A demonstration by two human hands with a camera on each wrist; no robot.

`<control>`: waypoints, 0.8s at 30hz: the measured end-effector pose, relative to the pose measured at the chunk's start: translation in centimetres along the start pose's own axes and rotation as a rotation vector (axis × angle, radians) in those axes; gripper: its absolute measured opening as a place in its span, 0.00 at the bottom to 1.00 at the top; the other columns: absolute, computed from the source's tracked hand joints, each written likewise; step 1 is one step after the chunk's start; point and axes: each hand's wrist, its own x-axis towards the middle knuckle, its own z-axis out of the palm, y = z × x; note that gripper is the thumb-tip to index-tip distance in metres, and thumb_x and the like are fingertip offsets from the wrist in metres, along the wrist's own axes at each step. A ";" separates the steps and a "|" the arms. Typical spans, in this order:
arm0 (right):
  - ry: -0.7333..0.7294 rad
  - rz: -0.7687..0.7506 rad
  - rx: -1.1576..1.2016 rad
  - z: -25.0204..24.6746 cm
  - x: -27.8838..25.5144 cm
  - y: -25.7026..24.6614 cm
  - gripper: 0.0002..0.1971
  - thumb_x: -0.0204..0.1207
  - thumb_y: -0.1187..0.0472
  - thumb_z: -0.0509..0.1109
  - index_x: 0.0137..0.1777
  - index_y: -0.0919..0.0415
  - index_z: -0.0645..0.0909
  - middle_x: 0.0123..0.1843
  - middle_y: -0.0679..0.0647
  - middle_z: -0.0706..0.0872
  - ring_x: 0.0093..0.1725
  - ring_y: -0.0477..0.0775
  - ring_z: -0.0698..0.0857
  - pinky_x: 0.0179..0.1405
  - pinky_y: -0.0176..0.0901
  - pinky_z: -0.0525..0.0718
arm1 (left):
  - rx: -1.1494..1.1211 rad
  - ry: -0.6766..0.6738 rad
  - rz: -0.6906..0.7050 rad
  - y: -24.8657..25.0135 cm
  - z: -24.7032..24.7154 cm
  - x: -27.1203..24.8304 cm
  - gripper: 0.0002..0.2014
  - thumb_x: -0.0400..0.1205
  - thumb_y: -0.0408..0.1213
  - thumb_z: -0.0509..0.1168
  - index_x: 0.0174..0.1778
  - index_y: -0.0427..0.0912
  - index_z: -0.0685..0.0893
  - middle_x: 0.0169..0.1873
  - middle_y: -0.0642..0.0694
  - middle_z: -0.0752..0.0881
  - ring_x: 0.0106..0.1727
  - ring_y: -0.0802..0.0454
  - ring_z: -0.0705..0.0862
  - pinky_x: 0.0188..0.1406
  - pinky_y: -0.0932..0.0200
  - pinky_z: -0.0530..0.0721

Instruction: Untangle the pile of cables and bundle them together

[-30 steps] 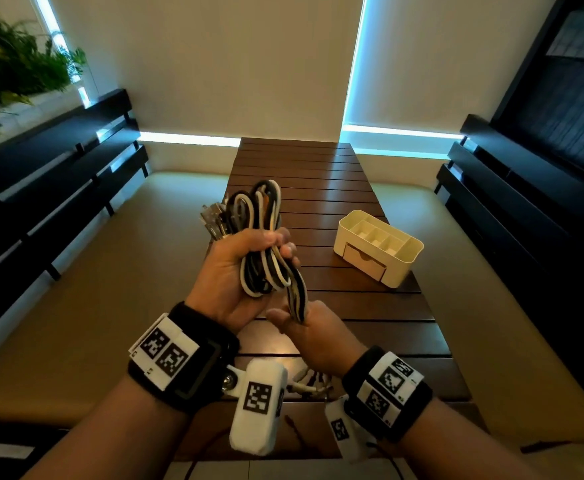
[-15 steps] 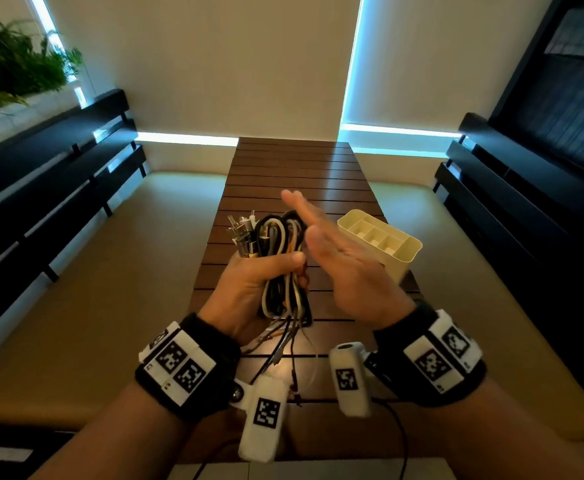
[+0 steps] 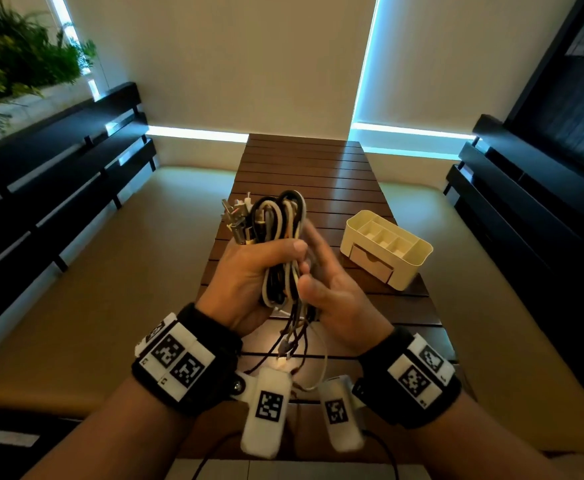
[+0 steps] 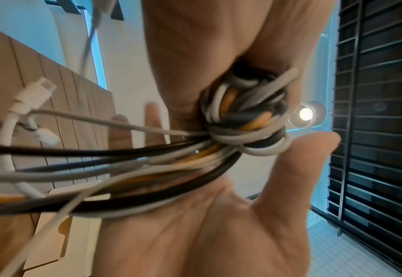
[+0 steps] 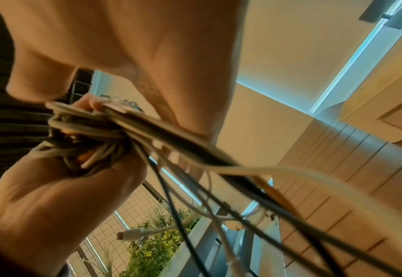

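We see smooth rubbery-sheathed cables (image 3: pixel 281 237) with metal plugs, a slatted, faintly glossy wooden counter (image 3: pixel 318 174), and a matt plastic organiser (image 3: pixel 387 251).

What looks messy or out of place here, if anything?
Only the cable bundle looks untidy: the left hand grips its coiled middle, but several loose ends with plugs dangle below, beside the right hand. The cream organizer box sits skewed to the slats of the wooden table. Nothing looks damaged or spilled.

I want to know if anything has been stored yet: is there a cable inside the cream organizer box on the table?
No. In the head view the organizer box shows only bare compartments, and the cable bundle is in the left hand.
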 end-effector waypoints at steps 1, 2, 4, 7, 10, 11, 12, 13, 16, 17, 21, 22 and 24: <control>-0.023 0.046 -0.018 0.0 -0.2 0.1 0.57 0.60 0.41 0.83 0.86 0.53 0.56 0.75 0.53 0.78 0.73 0.51 0.80 0.69 0.51 0.82 | -0.026 -0.006 -0.023 0.2 -0.4 0.0 0.07 0.71 0.32 0.73 0.42 0.36 0.84 0.32 0.42 0.82 0.34 0.48 0.83 0.38 0.53 0.85; -0.038 0.068 -0.034 -0.1 -0.2 0.1 0.51 0.61 0.43 0.83 0.82 0.56 0.64 0.70 0.53 0.82 0.69 0.51 0.84 0.63 0.46 0.85 | -0.058 -0.008 -0.044 0.2 -0.7 0.0 0.07 0.70 0.34 0.73 0.39 0.38 0.83 0.32 0.43 0.81 0.34 0.48 0.82 0.38 0.54 0.84; -0.063 0.097 -0.064 -0.5 -0.2 -0.1 0.37 0.65 0.52 0.82 0.74 0.57 0.73 0.65 0.59 0.85 0.62 0.54 0.88 0.57 0.46 0.87 | -0.164 0.009 -0.062 0.2 -0.8 -0.1 0.06 0.71 0.33 0.72 0.39 0.39 0.81 0.32 0.46 0.80 0.34 0.51 0.81 0.38 0.55 0.84; -0.158 0.167 -0.180 -0.9 -0.4 -0.4 0.28 0.74 0.70 0.75 0.72 0.54 0.74 0.55 0.59 0.90 0.47 0.55 0.90 0.47 0.46 0.89 | -0.256 0.010 -0.024 0.3 -0.5 -0.2 0.03 0.74 0.31 0.67 0.40 0.39 0.79 0.31 0.48 0.79 0.33 0.55 0.81 0.39 0.59 0.84; -0.132 0.177 -0.331 -1.0 -0.9 0.5 0.14 0.79 0.67 0.71 0.62 0.54 0.80 0.38 0.50 0.88 0.36 0.48 0.86 0.39 0.42 0.84 | -0.273 -0.010 0.020 1.2 -0.3 0.0 0.03 0.75 0.32 0.66 0.40 0.40 0.78 0.32 0.49 0.78 0.33 0.56 0.80 0.40 0.59 0.84; -0.089 0.165 -0.328 -1.1 -1.0 0.9 0.08 0.80 0.65 0.71 0.56 0.55 0.83 0.34 0.48 0.86 0.33 0.47 0.83 0.37 0.42 0.82 | -0.278 -0.015 0.031 1.4 -0.3 0.0 0.04 0.74 0.33 0.67 0.39 0.41 0.77 0.32 0.50 0.78 0.33 0.56 0.80 0.40 0.59 0.84; -0.058 0.145 -0.318 -1.2 -1.0 1.1 0.03 0.79 0.62 0.72 0.50 0.54 0.84 0.32 0.48 0.82 0.31 0.47 0.80 0.35 0.42 0.80 | -0.282 -0.023 0.034 1.6 -0.4 0.0 0.04 0.74 0.34 0.67 0.38 0.41 0.77 0.32 0.50 0.77 0.33 0.56 0.79 0.40 0.59 0.84; -0.042 0.127 -0.322 -1.4 -0.9 1.1 0.01 0.76 0.58 0.74 0.45 0.52 0.84 0.32 0.49 0.80 0.30 0.47 0.77 0.34 0.42 0.78 | -0.284 -0.032 0.030 1.6 -0.5 0.0 0.05 0.73 0.34 0.68 0.37 0.41 0.77 0.32 0.49 0.77 0.33 0.56 0.79 0.40 0.58 0.84; -0.040 0.100 -0.505 -2.7 -0.6 0.3 0.07 0.73 0.56 0.78 0.37 0.43 0.85 0.32 0.44 0.80 0.32 0.46 0.77 0.36 0.37 0.78 | -0.301 -0.043 0.000 1.1 -1.0 -0.1 0.05 0.74 0.35 0.68 0.38 0.40 0.77 0.32 0.49 0.77 0.33 0.56 0.80 0.40 0.58 0.85; -0.052 0.110 -0.580 -3.2 -0.5 -0.1 0.09 0.74 0.57 0.78 0.37 0.42 0.85 0.32 0.43 0.81 0.33 0.45 0.79 0.37 0.37 0.79 | -0.312 -0.037 -0.010 0.9 -1.1 -0.2 0.04 0.74 0.34 0.68 0.39 0.41 0.78 0.32 0.49 0.78 0.33 0.56 0.80 0.40 0.58 0.85; -0.149 0.194 -0.719 -4.9 -0.5 -1.4 0.04 0.74 0.55 0.78 0.42 0.45 0.85 0.34 0.40 0.83 0.35 0.39 0.80 0.40 0.34 0.79 | -0.275 -0.004 -0.058 0.7 -1.6 -0.6 0.03 0.72 0.35 0.68 0.33 0.42 0.82 0.30 0.49 0.78 0.30 0.56 0.80 0.38 0.58 0.84; -0.170 0.220 -0.731 -5.1 -0.5 -1.8 0.04 0.73 0.52 0.78 0.43 0.45 0.85 0.35 0.39 0.83 0.36 0.39 0.81 0.41 0.33 0.79 | -0.269 0.005 -0.074 0.5 -1.8 -0.7 0.03 0.71 0.35 0.69 0.33 0.41 0.82 0.29 0.49 0.78 0.30 0.56 0.80 0.38 0.58 0.85; -0.209 0.231 -0.741 -5.3 -0.3 -2.6 0.07 0.69 0.46 0.76 0.45 0.45 0.86 0.37 0.39 0.85 0.38 0.38 0.82 0.42 0.31 0.80 | -0.292 0.012 -0.110 0.4 -2.5 -0.9 0.07 0.68 0.34 0.74 0.36 0.40 0.81 0.31 0.49 0.78 0.31 0.55 0.81 0.39 0.57 0.85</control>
